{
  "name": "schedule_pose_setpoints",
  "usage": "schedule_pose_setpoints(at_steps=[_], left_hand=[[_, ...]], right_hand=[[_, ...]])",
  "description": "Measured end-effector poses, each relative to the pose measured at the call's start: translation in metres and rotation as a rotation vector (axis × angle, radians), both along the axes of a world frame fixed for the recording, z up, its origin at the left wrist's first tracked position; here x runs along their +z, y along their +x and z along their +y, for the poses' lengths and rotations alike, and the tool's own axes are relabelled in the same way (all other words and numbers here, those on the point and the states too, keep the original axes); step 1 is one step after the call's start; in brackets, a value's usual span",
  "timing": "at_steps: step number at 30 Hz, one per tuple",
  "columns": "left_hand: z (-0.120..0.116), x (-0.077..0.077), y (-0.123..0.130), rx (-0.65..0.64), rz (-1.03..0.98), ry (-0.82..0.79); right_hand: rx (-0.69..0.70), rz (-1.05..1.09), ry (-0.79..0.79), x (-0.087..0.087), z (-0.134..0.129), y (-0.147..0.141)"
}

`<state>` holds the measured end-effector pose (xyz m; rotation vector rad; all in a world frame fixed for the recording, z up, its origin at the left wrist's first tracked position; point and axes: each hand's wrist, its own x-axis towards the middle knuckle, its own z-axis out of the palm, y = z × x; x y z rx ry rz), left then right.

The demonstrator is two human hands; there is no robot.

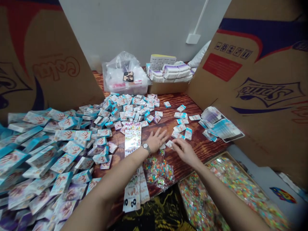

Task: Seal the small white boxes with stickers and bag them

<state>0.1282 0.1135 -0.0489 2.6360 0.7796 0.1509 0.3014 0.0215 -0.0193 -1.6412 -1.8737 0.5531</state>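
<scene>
In the head view, the left hand is flat and palm down low over the desk, its fingers spread wide and nothing seen in its grasp; whether the palm touches the wood I cannot tell. A watch sits on that wrist. The right hand is nearly closed, thumb and fingertips pinched on the edge of a small white piece. The piece lies between the two hands, just off the left fingertips; its print is too small to tell.

Just beyond the right hand lie a few loose boxes, with a fan of cards farther right. Nearer the person, candy packets lie between the forearms. Printed strips run beneath the left forearm, and a large pile of boxes spreads to its left. A tray of bagged candy stands below the right forearm.
</scene>
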Motion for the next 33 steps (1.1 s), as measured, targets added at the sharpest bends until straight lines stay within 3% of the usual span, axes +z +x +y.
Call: schedule_pose_setpoints(at_steps=[3, 5, 9, 13, 16, 19, 22, 26, 30, 33], left_hand=[[0.009, -0.01, 0.01, -0.016, 0.04, 0.041], [0.011, -0.009, 0.006, 0.022, 0.03, 0.066], [0.01, 0.011, -0.019, 0.136, -0.021, 0.109], [-0.007, 0.032, -0.054, 0.237, -0.105, 0.112], [-0.029, 0.037, -0.08, 0.341, -0.237, 0.014], [-0.053, 0.035, -0.101, 0.424, -0.284, -0.048], [-0.072, 0.033, -0.115, 0.462, -0.261, -0.05], [-0.085, 0.037, -0.123, 0.457, -0.223, -0.106], [-0.092, 0.042, -0.125, 0.422, -0.238, -0.145], [-0.097, 0.047, -0.127, 0.425, -0.251, -0.158]], right_hand=[[0.095, -0.003, -0.151, -0.011, -0.004, 0.0], [0.142, 0.005, -0.237, -0.019, -0.003, -0.004], [0.138, -0.024, -0.324, -0.036, 0.008, -0.013], [0.088, -0.114, -0.358, -0.05, 0.019, -0.019], [0.096, -0.155, -0.334, -0.047, 0.019, -0.021], [0.135, -0.149, -0.302, -0.029, 0.015, -0.023], [0.168, -0.055, -0.189, 0.002, 0.009, -0.031], [0.25, 0.004, 0.156, 0.037, 0.004, -0.053], [0.459, -0.272, 0.468, 0.041, 0.002, -0.073], [0.572, -0.471, 0.613, 0.037, 0.003, -0.078]])
